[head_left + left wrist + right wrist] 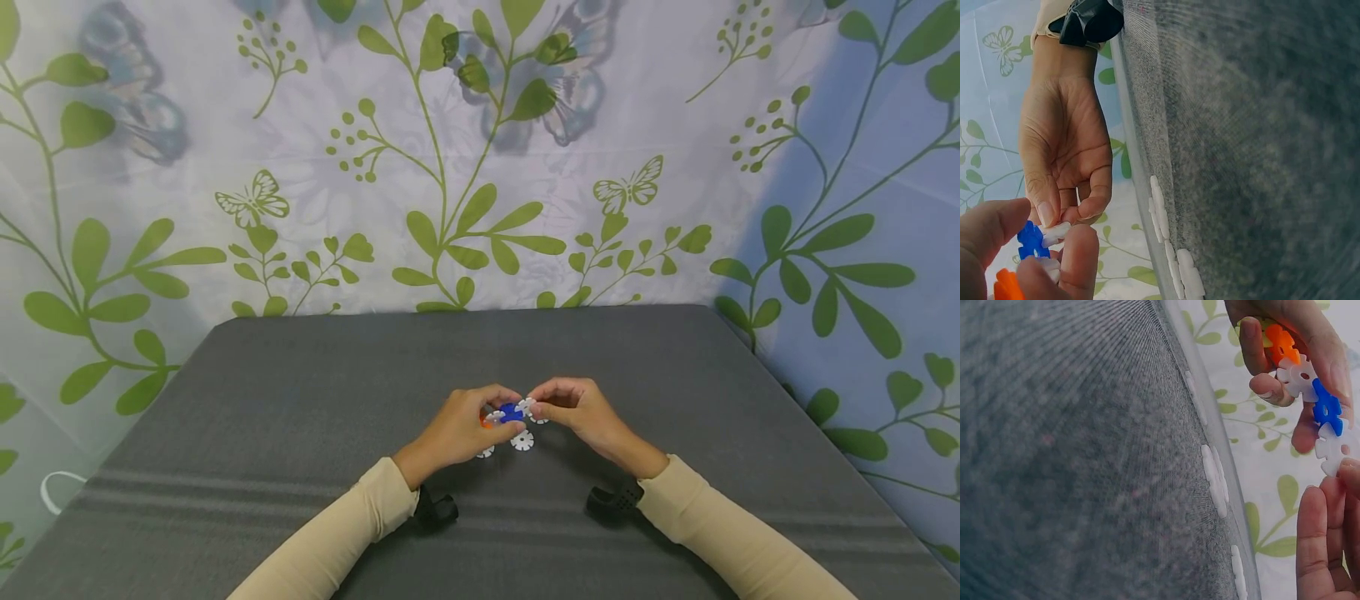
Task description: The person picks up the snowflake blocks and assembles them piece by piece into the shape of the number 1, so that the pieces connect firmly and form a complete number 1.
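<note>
Two bare hands worked on a short chain of notched discs (1297, 378) above a grey-covered table (337, 367), about midway between its left and right edges and well in front of its far edge. The chain was held up off the surface. From the left hand's side to the right's, it comprised a yellow-green disc (1265, 330), partly hidden by fingers, an orange disc (1282, 345), a white middle disc, a blue disc (1327, 411) and a white end disc (1334, 450). The left hand (461, 425) held the chain in a narrow grip, its thumb and fingers closed about the part near the blue disc. The right hand (581, 412) pinched the white end disc between thumb and fingertips; this disc met the blue one, though how deeply their notches engaged could not be told. Beneath the hands, loose white discs (522, 440) lay flat on the table, one between the hands and others partly covered by them. Each wrist bore a black device (437, 510) below a beige sleeve (352, 517). Beyond the table's far edge hung a pale cloth (300, 167) printed with green leaves and butterflies; a white loop (47, 492) showed by the left edge.
</note>
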Demonstrator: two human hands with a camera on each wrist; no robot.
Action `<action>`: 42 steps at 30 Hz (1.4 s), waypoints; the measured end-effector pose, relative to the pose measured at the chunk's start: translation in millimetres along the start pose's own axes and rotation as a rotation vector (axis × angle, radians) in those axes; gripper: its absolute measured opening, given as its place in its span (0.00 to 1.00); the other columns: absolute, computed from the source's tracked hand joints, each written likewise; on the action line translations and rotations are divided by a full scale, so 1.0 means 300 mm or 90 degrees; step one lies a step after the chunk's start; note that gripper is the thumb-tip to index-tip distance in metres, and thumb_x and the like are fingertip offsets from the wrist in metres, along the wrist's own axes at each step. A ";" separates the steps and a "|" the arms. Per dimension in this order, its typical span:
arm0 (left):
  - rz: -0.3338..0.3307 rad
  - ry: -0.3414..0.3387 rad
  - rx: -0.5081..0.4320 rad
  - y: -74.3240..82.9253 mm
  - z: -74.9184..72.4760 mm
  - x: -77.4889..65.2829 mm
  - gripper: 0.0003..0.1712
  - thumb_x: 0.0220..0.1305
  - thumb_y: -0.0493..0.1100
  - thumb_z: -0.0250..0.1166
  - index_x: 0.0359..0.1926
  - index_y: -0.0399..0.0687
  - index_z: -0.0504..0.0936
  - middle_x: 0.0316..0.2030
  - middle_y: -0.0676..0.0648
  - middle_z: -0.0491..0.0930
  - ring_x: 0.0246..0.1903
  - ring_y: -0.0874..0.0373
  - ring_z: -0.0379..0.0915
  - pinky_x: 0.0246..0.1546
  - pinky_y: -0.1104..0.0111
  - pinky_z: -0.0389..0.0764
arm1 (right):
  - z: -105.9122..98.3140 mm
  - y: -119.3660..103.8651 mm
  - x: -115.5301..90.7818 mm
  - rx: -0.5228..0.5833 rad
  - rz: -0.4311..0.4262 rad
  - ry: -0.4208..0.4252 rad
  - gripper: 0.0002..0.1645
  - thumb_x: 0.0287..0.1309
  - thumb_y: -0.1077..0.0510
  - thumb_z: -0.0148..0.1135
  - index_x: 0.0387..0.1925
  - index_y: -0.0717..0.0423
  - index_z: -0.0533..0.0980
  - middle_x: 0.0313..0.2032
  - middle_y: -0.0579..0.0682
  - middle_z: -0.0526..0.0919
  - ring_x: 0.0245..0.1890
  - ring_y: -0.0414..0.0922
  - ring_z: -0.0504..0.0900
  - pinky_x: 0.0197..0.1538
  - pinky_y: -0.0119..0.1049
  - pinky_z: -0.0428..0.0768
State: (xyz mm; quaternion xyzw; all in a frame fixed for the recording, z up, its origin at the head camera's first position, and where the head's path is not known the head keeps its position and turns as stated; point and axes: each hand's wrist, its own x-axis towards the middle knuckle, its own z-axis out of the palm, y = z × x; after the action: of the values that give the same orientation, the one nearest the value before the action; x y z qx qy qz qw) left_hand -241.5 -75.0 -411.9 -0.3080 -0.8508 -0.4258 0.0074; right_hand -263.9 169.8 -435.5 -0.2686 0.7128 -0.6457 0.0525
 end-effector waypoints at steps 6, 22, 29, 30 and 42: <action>0.007 -0.020 -0.014 0.002 -0.002 0.001 0.19 0.74 0.43 0.73 0.61 0.41 0.86 0.49 0.45 0.89 0.38 0.58 0.88 0.39 0.68 0.85 | 0.001 0.000 -0.001 -0.003 -0.001 0.000 0.11 0.70 0.71 0.68 0.48 0.79 0.82 0.39 0.47 0.91 0.38 0.40 0.90 0.48 0.37 0.88; -0.009 -0.004 -0.048 -0.010 -0.010 0.005 0.16 0.73 0.42 0.73 0.57 0.40 0.87 0.30 0.52 0.87 0.25 0.55 0.86 0.27 0.70 0.80 | -0.025 0.020 0.009 -0.010 0.007 0.036 0.12 0.69 0.72 0.68 0.49 0.80 0.81 0.41 0.49 0.91 0.37 0.40 0.89 0.45 0.34 0.88; -0.024 0.005 -0.034 -0.015 -0.011 0.010 0.17 0.72 0.43 0.74 0.57 0.41 0.87 0.34 0.49 0.89 0.25 0.62 0.85 0.29 0.70 0.81 | -0.052 0.032 0.012 -0.048 0.059 0.043 0.15 0.71 0.71 0.67 0.53 0.80 0.80 0.44 0.67 0.88 0.38 0.40 0.87 0.41 0.34 0.87; -0.025 0.006 -0.032 -0.015 -0.012 0.010 0.17 0.73 0.43 0.74 0.58 0.41 0.87 0.35 0.49 0.89 0.25 0.63 0.85 0.29 0.70 0.81 | -0.055 0.035 0.012 -0.051 0.069 0.042 0.15 0.71 0.71 0.67 0.53 0.80 0.80 0.45 0.68 0.88 0.38 0.40 0.87 0.41 0.34 0.87; -0.035 0.009 -0.004 -0.009 -0.018 0.008 0.19 0.74 0.45 0.73 0.59 0.42 0.87 0.40 0.49 0.88 0.24 0.68 0.75 0.28 0.70 0.77 | -0.074 0.053 0.022 -0.134 0.150 0.021 0.19 0.66 0.69 0.72 0.56 0.76 0.82 0.44 0.61 0.87 0.28 0.39 0.79 0.32 0.32 0.80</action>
State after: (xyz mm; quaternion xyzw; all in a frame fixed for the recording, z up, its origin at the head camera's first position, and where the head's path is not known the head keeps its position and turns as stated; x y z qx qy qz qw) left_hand -246.1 -78.9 -409.8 -0.2811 -0.8577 -0.4304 0.0010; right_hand -283.8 187.1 -445.3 -0.1765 0.8039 -0.5612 0.0880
